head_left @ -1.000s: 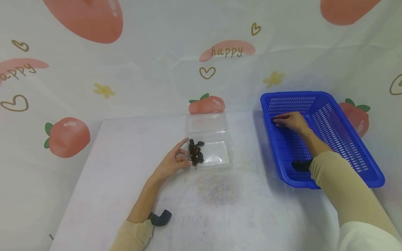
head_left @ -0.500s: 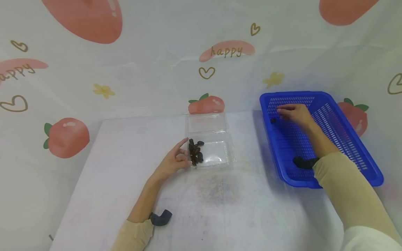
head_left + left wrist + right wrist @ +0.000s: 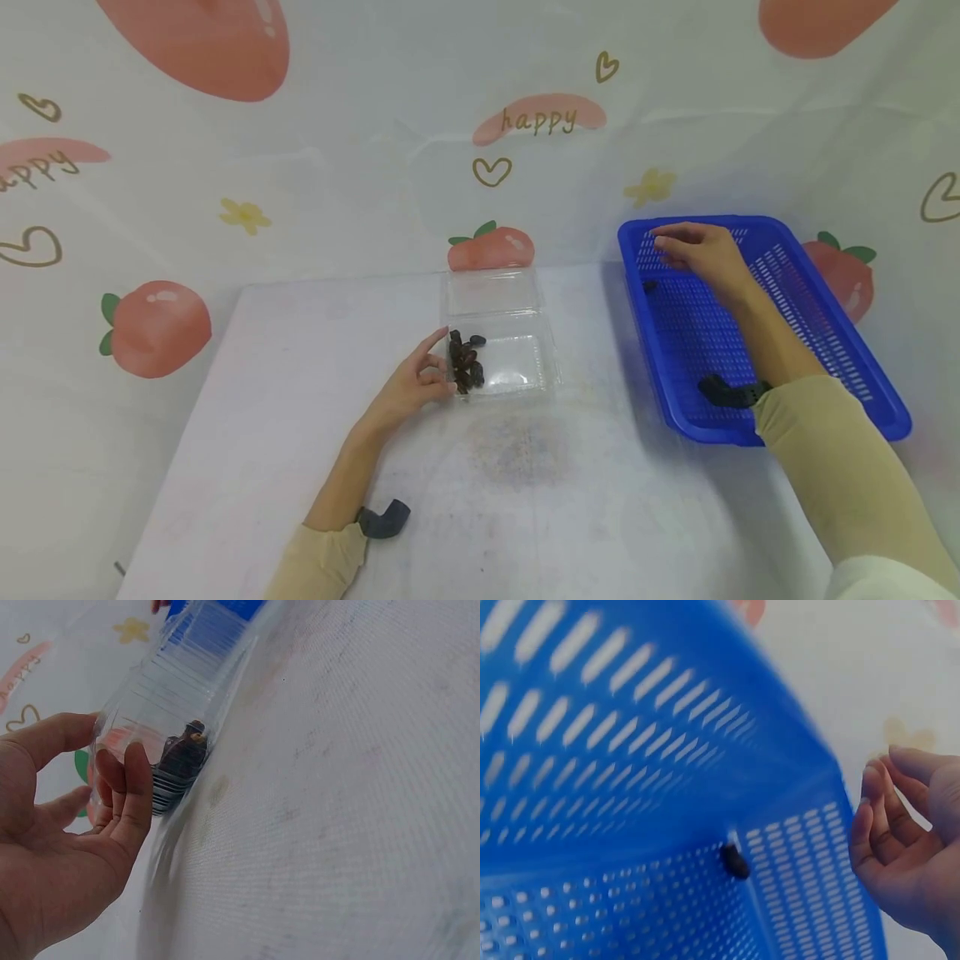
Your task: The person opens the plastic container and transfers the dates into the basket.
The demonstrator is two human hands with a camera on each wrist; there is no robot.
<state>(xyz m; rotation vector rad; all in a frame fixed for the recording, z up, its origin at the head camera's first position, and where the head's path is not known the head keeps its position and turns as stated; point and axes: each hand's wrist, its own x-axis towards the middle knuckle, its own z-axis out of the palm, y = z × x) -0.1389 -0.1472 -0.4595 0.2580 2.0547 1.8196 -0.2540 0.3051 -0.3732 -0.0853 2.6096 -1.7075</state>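
Several dark, glossy dates (image 3: 464, 360) lie along the left side of a clear plastic clamshell container (image 3: 513, 362), whose lid (image 3: 493, 292) lies folded back towards the wall. My left hand (image 3: 405, 392) touches the container's left side, fingers bent in the left wrist view (image 3: 71, 840). Inside the blue plastic basket, one date (image 3: 735, 861) sits in the far left corner. My right hand (image 3: 708, 254) hovers over the basket's far end, thumb and fingertips close together, with nothing seen between them.
The blue basket (image 3: 652, 367) stands at the table's right, with high slotted walls. A cloth wall (image 3: 360, 167) with printed fruit rises behind the white table (image 3: 300, 358). Dark wrist mounts (image 3: 386, 520) sit on both arms.
My right hand has let go of the date in the basket's far left corner and has risen towards the far rim. The left hand stays at the container.
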